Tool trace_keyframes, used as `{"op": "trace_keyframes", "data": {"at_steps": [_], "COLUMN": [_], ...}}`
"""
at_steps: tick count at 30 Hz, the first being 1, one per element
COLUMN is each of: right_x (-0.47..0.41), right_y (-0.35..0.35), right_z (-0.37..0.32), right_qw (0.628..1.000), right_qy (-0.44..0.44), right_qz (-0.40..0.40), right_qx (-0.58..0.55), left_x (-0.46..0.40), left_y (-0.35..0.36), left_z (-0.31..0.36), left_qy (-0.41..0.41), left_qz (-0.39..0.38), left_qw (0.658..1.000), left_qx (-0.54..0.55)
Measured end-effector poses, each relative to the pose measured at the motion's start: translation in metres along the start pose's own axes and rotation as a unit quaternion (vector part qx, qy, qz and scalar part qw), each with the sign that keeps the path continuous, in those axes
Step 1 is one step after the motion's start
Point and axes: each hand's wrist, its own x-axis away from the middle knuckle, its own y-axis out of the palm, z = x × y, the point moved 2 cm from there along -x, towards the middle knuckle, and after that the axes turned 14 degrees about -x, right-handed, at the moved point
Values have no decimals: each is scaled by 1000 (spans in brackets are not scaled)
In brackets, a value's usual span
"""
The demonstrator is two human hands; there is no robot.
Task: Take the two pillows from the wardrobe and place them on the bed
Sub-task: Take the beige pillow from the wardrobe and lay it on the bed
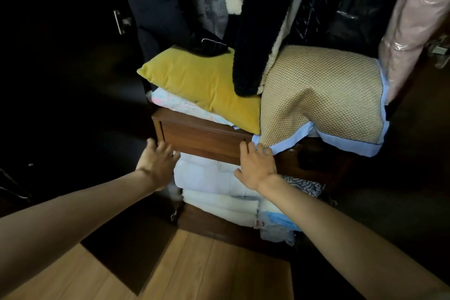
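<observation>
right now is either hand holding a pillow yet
No. The left hand and right hand are open below the yellow pillow and mesh pillow, gripping nothing.

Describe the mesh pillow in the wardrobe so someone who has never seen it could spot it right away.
Look inside the open wardrobe, under the hanging coats. On the wooden shelf two pillows lie side by side; it is the right one, the mesh pillow. Unlike the plain yellow pillow, it has a beige honeycomb surface and a pale blue border.

Wooden shelf (pixel 204 137) carries yellow pillow (pixel 202 85) and mesh pillow (pixel 323 97).
</observation>
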Motion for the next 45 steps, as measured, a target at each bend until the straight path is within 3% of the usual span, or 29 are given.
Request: {"op": "trace_keyframes", "data": {"at_steps": [5,10,14,21,26,29,35,40,45], "right_x": [-16,-39,-63,-120,-131,-124,-118,-129,-137], "right_y": [-15,-36,-65,-130,-148,-138,-109,-90,-72], "right_z": [4,17,54,119,158,171,194,213,227], "right_qw": [998,994,984,961,951,953,959,952,940], "right_qy": [0,16,78,190,291,287,221,172,141], "right_qz": [49,99,162,182,103,97,155,240,301], "right_qx": [-33,-47,-9,89,31,-7,83,81,76], "left_x": [-53,-107,-146,-184,-218,-233,-268,-298,-311], "left_y": [-60,-98,-134,-216,-251,-267,-298,-289,-296], "left_z": [-16,-28,-21,3,15,26,20,26,35], "left_qy": [-19,-21,15,65,39,26,28,76,64], "left_qz": [132,197,261,454,403,356,289,322,316], "left_qw": [991,978,960,885,907,927,946,908,902], "left_qx": [25,61,97,87,113,120,141,258,287]}}
